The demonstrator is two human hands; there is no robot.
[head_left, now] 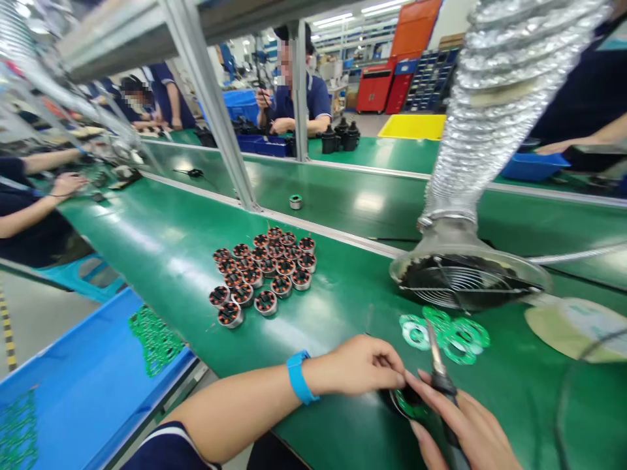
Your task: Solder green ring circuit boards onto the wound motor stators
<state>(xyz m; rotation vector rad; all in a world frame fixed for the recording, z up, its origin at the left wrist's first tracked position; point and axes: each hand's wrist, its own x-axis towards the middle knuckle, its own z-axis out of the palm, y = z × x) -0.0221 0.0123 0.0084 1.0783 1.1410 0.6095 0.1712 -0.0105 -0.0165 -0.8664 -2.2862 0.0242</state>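
My left hand (365,367), with a blue band on its wrist, reaches to a motor part with a green ring board (414,403) low in the view. Its thumb and fingers are pinched together at the part's upper edge; what they hold is too small to tell. My right hand (458,418) has a soldering iron (442,382) in it, tip pointing up and away, while its fingers also touch the part. Just beyond lie several green ring boards (453,333). Many round copper-wound stators (264,267) stand grouped on the green table (343,287).
A fume extractor hose (504,111) with a round hood (465,277) hangs at the right. A blue tray (78,365) with green boards is at lower left. One part (295,202) sits on the belt behind the metal rail (323,228). Other people work beyond and at left.
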